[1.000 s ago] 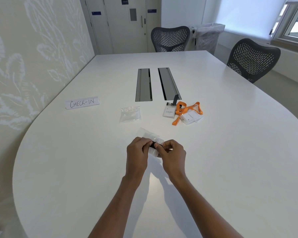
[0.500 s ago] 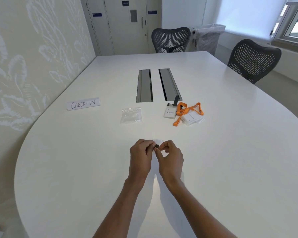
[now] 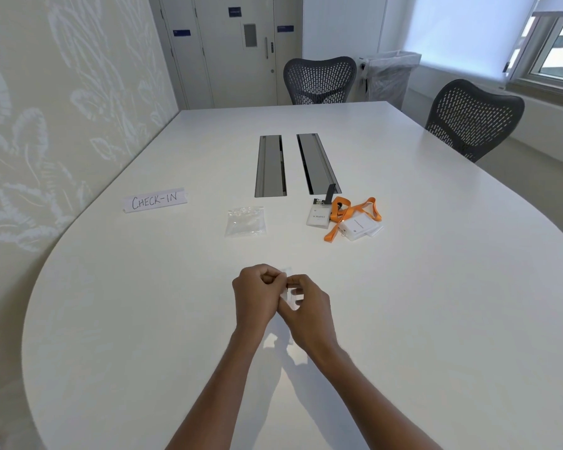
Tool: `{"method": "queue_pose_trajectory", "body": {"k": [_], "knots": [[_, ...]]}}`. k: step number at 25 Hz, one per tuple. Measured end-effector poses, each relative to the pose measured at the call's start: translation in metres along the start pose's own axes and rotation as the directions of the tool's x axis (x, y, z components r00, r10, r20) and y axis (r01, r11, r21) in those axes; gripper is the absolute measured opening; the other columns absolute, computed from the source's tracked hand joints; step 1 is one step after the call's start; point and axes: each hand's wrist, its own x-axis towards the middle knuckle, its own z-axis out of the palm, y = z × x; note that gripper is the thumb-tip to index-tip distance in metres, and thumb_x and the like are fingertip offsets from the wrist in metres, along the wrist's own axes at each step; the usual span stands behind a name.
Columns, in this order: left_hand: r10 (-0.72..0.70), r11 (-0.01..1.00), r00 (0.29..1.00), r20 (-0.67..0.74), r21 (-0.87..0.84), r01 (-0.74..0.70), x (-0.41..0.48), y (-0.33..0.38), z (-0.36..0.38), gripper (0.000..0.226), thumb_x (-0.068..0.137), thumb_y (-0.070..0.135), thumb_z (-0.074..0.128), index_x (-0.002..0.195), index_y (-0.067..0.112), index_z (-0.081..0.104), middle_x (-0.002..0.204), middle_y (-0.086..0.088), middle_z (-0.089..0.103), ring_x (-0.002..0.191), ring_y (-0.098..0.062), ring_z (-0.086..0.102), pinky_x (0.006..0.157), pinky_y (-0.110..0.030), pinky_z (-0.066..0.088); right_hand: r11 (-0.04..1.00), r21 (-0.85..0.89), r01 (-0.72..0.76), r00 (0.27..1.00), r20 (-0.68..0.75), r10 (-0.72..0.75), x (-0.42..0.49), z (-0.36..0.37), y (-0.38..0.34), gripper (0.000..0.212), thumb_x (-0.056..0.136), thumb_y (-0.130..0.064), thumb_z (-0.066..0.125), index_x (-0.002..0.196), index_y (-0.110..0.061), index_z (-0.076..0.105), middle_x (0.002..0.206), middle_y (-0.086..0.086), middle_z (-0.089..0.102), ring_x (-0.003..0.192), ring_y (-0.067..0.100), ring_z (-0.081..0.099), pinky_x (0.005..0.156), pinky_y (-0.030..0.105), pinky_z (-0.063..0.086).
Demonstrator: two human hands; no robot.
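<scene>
Clear plastic badge sleeve (image 3: 289,295), pinched between left grip (image 3: 255,297) and right grip (image 3: 311,315) just above the white tabletop (image 3: 436,287), seven o'clock from the orange-lanyard badges (image 3: 355,219); I'd work slowly, fingertips near its edge.

Office meeting room, set up for check-in. A large white tabletop (image 3: 436,287) with a rounded near end filled the room, and two metal cable hatches (image 3: 270,165) were set flush in its middle. Dark mesh office chairs stood at the far end (image 3: 319,80) and the far right (image 3: 472,118). A handwritten CHECK-IN sign (image 3: 155,200) lay at the left. Name badges (image 3: 318,217) with an orange lanyard (image 3: 355,213) lay just near of the hatches. Pale doors (image 3: 234,50), a lined bin (image 3: 389,76) and a window blind (image 3: 462,34) closed the far side.
</scene>
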Motion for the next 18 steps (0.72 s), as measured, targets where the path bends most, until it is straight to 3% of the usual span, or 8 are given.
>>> {"method": "queue_pose_trajectory", "body": {"k": [2,4,6,9,12,15,18], "knots": [[-0.019,0.999,0.998,0.064,-0.030,0.021,0.003,0.000,-0.003,0.007,0.088,0.017,0.079,0.081,0.018,0.081,0.070,0.008,0.077,0.069,-0.006,0.075,0.070,-0.025,0.060,0.999,0.034,-0.010,0.998,-0.056,0.012,0.002,0.001,0.001,0.017,0.095,-0.020,0.074,0.107,-0.029,0.068,0.104,-0.018,0.071,0.100,0.005,0.066,0.080,0.022,0.056],[-0.001,0.999,0.993,0.116,-0.048,0.007,0.005,-0.001,-0.007,0.008,0.091,0.023,0.079,0.084,0.019,0.081,0.076,0.009,0.079,0.074,-0.007,0.075,0.072,-0.022,0.058,0.997,0.069,-0.027,0.994,-0.102,0.034,0.007,-0.002,0.002,0.014,0.096,-0.012,0.071,0.104,-0.024,0.072,0.097,-0.018,0.072,0.096,0.006,0.069,0.075,0.013,0.054],[0.003,1.000,0.994,0.109,-0.029,0.001,0.011,-0.005,-0.012,0.009,0.095,0.029,0.075,0.098,0.022,0.080,0.095,0.012,0.079,0.089,-0.006,0.073,0.081,-0.022,0.057,0.998,0.063,-0.031,0.993,-0.110,0.038,0.014,-0.008,0.004,0.016,0.097,-0.008,0.069,0.103,-0.021,0.077,0.092,-0.021,0.071,0.090,0.001,0.070,0.073,0.005,0.051],[-0.022,1.000,0.978,0.207,0.007,0.021,0.023,-0.018,-0.022,0.028,0.102,0.035,0.065,0.126,0.023,0.073,0.124,0.013,0.071,0.114,-0.009,0.065,0.098,-0.025,0.050,0.999,0.042,0.019,0.997,-0.081,-0.015,0.022,-0.017,0.005,0.022,0.097,-0.006,0.070,0.099,-0.025,0.080,0.091,-0.027,0.070,0.088,-0.005,0.069,0.078,0.006,0.051],[-0.055,0.983,0.930,0.364,-0.144,0.114,0.031,-0.032,-0.029,0.022,0.104,0.033,0.063,0.118,0.024,0.077,0.117,0.006,0.078,0.112,-0.020,0.070,0.101,-0.036,0.054,0.993,0.079,0.087,0.996,-0.043,-0.084,0.028,-0.027,0.004,0.023,0.095,-0.004,0.073,0.094,-0.026,0.080,0.096,-0.019,0.073,0.092,-0.003,0.069,0.079,0.012,0.055],[-0.038,0.953,0.912,0.408,-0.259,0.155,0.033,-0.042,-0.033,0.016,0.102,0.028,0.068,0.107,0.019,0.079,0.111,-0.009,0.079,0.111,-0.041,0.067,0.101,-0.050,0.056,0.984,0.080,0.159,0.986,0.029,-0.162,0.033,-0.038,0.003,0.019,0.095,-0.003,0.073,0.097,-0.020,0.082,0.106,-0.011,0.073,0.095,0.002,0.070,0.080,0.012,0.054],[-0.022,0.939,0.902,0.430,-0.301,0.167,0.029,-0.039,-0.037,0.013,0.100,0.026,0.071,0.106,0.018,0.078,0.109,-0.010,0.079,0.100,-0.034,0.069,0.094,-0.044,0.057,0.979,0.038,0.200,0.974,0.100,-0.203,0.037,-0.046,0.006,0.014,0.096,-0.008,0.073,0.101,-0.019,0.081,0.115,-0.010,0.070,0.104,-0.003,0.065,0.085,0.008,0.051]]}}
